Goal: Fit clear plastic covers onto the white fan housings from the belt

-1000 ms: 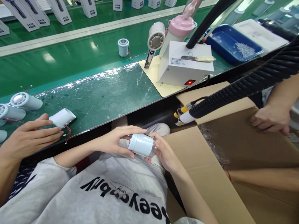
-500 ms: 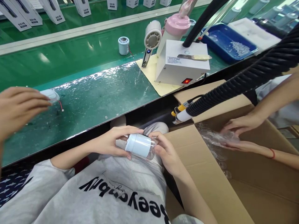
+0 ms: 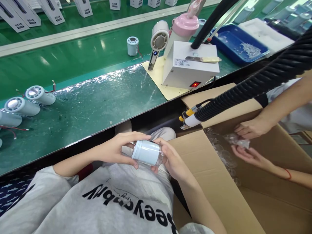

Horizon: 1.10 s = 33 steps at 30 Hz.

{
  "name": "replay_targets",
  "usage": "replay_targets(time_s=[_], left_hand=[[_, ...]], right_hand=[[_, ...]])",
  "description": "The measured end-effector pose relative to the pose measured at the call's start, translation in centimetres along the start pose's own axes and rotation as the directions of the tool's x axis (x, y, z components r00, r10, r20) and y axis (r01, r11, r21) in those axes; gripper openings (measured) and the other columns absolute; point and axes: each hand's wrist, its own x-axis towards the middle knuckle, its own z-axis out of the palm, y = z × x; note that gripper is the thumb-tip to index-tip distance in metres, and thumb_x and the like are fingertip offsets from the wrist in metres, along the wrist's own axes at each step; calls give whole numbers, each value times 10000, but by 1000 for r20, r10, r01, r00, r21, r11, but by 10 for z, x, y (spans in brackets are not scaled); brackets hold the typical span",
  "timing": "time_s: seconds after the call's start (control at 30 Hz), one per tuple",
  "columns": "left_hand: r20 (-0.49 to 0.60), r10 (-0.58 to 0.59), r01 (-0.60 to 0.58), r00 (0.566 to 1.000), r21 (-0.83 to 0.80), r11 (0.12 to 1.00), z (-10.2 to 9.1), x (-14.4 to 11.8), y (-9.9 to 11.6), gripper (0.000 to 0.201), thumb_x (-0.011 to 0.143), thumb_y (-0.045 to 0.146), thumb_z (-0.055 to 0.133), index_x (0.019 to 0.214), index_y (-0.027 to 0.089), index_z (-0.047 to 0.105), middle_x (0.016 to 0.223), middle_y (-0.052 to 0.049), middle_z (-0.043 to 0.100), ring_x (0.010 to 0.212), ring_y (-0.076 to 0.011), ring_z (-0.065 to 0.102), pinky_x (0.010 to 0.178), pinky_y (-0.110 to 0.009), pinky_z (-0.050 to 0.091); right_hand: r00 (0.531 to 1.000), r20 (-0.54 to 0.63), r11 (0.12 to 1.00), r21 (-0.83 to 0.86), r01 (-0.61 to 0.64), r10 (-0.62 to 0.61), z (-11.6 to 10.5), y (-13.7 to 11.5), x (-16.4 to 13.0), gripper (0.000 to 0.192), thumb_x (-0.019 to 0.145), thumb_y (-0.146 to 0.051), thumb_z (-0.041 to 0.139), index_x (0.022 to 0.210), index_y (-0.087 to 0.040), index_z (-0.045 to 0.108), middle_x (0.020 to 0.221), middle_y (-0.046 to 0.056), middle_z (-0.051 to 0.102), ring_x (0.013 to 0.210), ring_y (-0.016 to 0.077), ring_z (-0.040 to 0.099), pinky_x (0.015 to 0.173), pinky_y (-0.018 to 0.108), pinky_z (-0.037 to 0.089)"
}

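Note:
Above my lap I hold a light blue cylinder (image 3: 147, 152), tilted on its side, with a clear plastic cover over its right end. My left hand (image 3: 119, 148) grips its ringed left end, thumb below and fingers above. My right hand (image 3: 172, 159) is closed around the clear end, partly hiding it. On the bench at left lie several light blue motor housings (image 3: 40, 95) with thin red wires. Another housing (image 3: 132, 46) stands upright on the green belt.
A white control box (image 3: 191, 66) carries a knife (image 3: 202, 59). A handheld fan (image 3: 158, 42) and pink-lidded bottle (image 3: 184, 27) stand beside it. A black ribbed hose (image 3: 243, 91) crosses above an open carton (image 3: 275, 195), where a co-worker's hands (image 3: 253, 130) hold clear plastic.
Another person's hand has left the view at left, uncovering the housings there. The upright housing has shifted slightly right. My right fingers have moved further around the clear end. The co-worker's hands moved.

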Motion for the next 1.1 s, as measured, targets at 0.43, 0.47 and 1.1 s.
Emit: replay_targets(time_s=[0.43,0.47,1.1], left_hand=[[-4,-81,81,997,-12,997,3,1,9,657,817,245,805,1427,278,564,1337,-117,643,1174,-243,659,838,-278,625],[-17,-107,106,994,-37,994,4,1,9,649,813,250,806,1417,266,569,1312,-114,652,1136,-234,674,838,-283,624],[8,-133,131,991,-247,960,5,-5,3,779,782,239,854,1487,331,538,1465,-115,609,1276,-285,650,1031,-402,584]], right_hand=[[943,158,945,97,-311,294,-1,11,9,839,759,-954,489,845,-133,644,554,30,628,375,110,557,303,162,370],[950,158,957,65,-283,270,-2,12,8,862,766,-965,452,871,-134,650,558,28,624,378,114,556,306,168,375],[813,154,683,-469,560,-561,-15,14,-6,428,952,-414,728,1373,-419,651,1391,45,686,1206,246,706,876,324,660]])
